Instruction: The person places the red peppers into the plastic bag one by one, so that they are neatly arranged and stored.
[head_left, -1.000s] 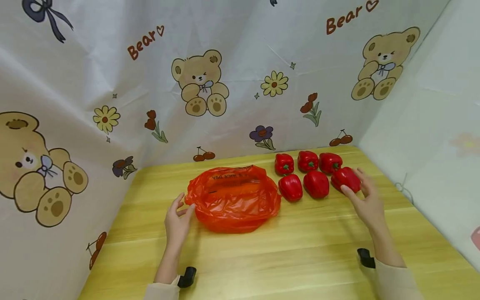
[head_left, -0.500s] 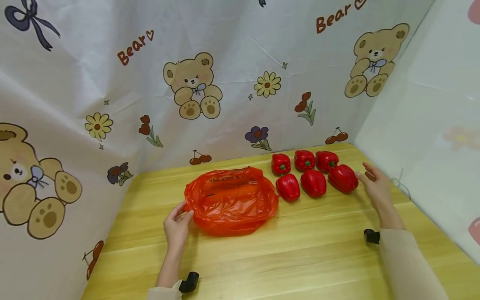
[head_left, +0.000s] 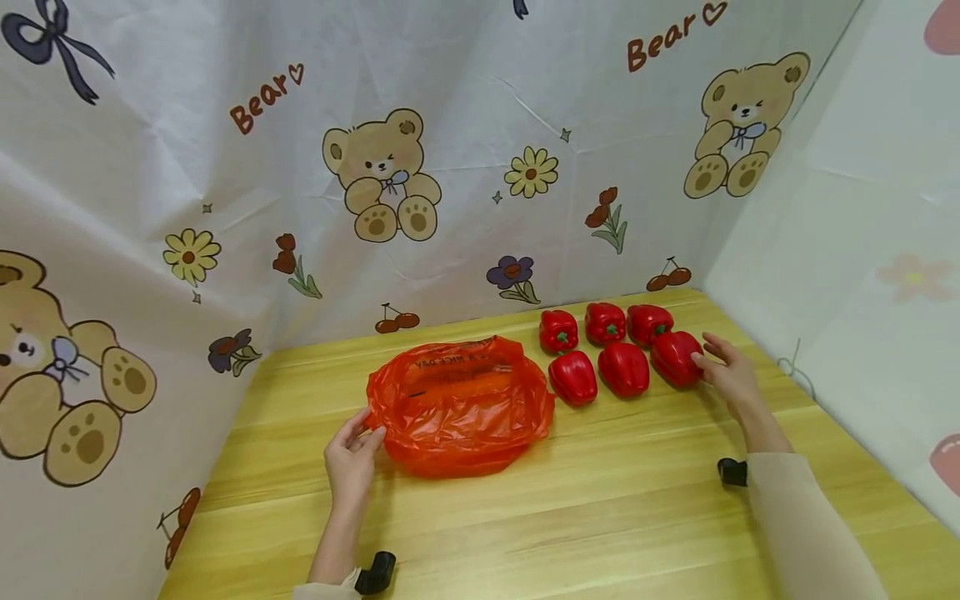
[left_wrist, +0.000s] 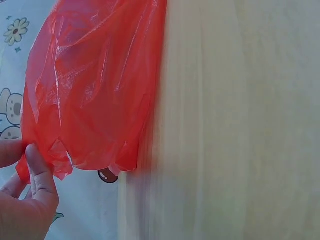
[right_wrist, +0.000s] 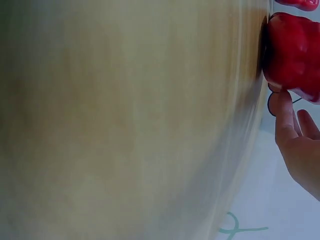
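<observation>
Lower left, the left hand (head_left: pixel 350 462) pinches a crinkled orange-red plastic bag (head_left: pixel 457 446), perhaps steadying it; the spread right hand (head_left: pixel 731 375) touches a blocky red pepper (head_left: pixel 674 358)

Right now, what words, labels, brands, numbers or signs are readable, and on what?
"Bear", plus heart outline, backdrop cloth, left.
"Bear", plus another heart outline, same cloth, right.
"A NICE DAY", mirrored, orange-red plastic bag.
Too blurred: that line's start and the print beneath it.
</observation>
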